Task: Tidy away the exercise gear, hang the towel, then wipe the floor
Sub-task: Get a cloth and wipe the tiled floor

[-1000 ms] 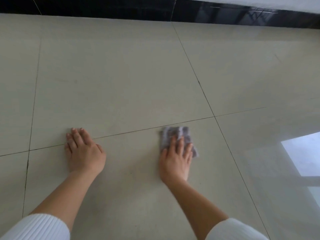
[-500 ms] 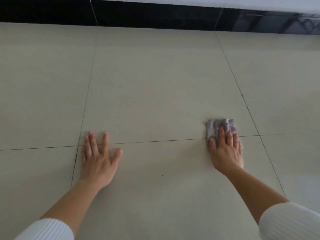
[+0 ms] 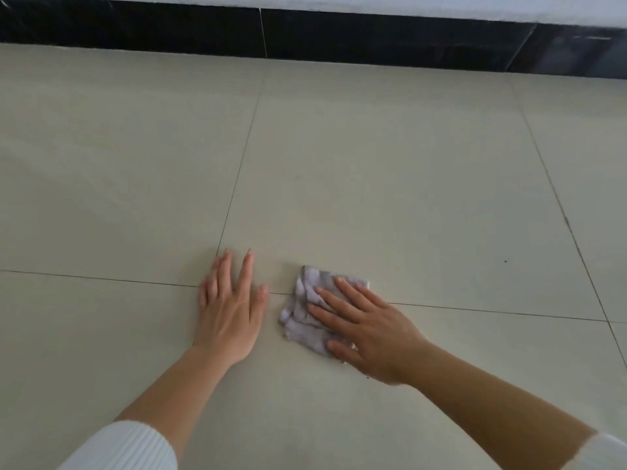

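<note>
Right hand (image 3: 369, 337) flat on cloth (image 3: 301, 301)

No text, label, brand, number or sign readable anywhere in view.
</note>
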{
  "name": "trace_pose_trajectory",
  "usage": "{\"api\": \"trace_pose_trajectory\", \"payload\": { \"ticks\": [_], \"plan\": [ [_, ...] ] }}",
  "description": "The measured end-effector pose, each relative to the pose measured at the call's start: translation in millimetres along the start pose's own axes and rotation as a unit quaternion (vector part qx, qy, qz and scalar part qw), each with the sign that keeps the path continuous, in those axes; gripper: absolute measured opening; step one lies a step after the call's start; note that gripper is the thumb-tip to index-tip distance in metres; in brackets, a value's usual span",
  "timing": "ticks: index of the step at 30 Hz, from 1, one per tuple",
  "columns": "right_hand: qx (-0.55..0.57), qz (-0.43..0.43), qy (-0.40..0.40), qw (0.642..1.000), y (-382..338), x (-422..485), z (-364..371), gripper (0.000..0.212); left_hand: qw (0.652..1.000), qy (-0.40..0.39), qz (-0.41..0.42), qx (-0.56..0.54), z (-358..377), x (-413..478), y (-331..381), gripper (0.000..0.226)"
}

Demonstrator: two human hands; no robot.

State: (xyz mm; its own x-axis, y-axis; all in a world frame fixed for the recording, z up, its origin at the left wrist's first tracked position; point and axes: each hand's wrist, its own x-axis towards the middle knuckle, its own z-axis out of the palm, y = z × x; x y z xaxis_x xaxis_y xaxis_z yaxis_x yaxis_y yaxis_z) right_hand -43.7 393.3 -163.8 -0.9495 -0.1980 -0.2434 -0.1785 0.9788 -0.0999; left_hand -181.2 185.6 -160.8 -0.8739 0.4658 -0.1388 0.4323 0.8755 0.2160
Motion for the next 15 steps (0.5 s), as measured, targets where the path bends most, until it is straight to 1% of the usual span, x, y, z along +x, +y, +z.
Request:
{"api": "trace_pose_trajectory", "payload": {
  "ticks": [1,2,3,4,5,7,9,11,12,13,14,15],
  "plan": [
    [-0.009,0.015,-0.003,1.0,17.9,2.6,0.3,0.058,1.0,0.006,-0.014,-0.002,-1.2,7.2,-3.4,0.073],
    [-0.009,0.055,-0.001,0.998,35.8,4.9,-1.6,0.061,1.0,0.011,-0.025,-0.003,-2.2,14.7,-7.6,0.074],
    [0.009,0.115,0.006,0.993,54.4,6.2,-3.6,0.066,0.999,0.013,-0.035,0.0,-3.7,21.3,-12.2,0.073],
    [0.035,0.193,0.024,0.98,74.1,5.4,-5.2,0.07,0.999,0.013,-0.041,0.003,-6.5,28.5,-17.2,0.07],
    [0.071,0.277,0.038,0.957,93.3,2.7,-8.3,0.07,0.999,0.012,-0.043,0.006,-10.6,35.6,-22.0,0.065],
    [0.133,0.418,0.03,0.898,124.8,-7.8,-17.5,0.068,0.999,0.01,-0.043,0.013,-17.0,49.8,-32.2,0.06],
    [0.161,0.503,0.025,0.849,142.6,-7.6,-27.5,0.067,0.998,0.01,-0.061,0.008,-17.0,64.9,-39.2,0.059],
    [0.195,0.558,0.027,0.806,150.6,12.8,-34.3,0.064,0.993,0.025,-0.111,-0.016,-10.0,78.4,-38.1,0.058],
    [0.208,0.569,0.027,0.795,151.4,26.7,-37.2,0.063,0.989,0.046,-0.137,-0.025,-4.6,82.3,-35.1,0.058],
    [0.211,0.562,0.029,0.799,149.2,42.0,-39.5,0.062,0.985,0.072,-0.154,-0.025,-0.1,83.8,-31.7,0.057],
    [0.205,0.536,0.036,0.818,143.8,57.1,-41.6,0.061,0.982,0.095,-0.161,-0.022,3.2,84.1,-29.4,0.055],
    [0.194,0.494,0.047,0.846,134.8,71.7,-43.6,0.06,0.981,0.109,-0.162,-0.019,5.2,83.6,-28.0,0.056]
  ]
}}
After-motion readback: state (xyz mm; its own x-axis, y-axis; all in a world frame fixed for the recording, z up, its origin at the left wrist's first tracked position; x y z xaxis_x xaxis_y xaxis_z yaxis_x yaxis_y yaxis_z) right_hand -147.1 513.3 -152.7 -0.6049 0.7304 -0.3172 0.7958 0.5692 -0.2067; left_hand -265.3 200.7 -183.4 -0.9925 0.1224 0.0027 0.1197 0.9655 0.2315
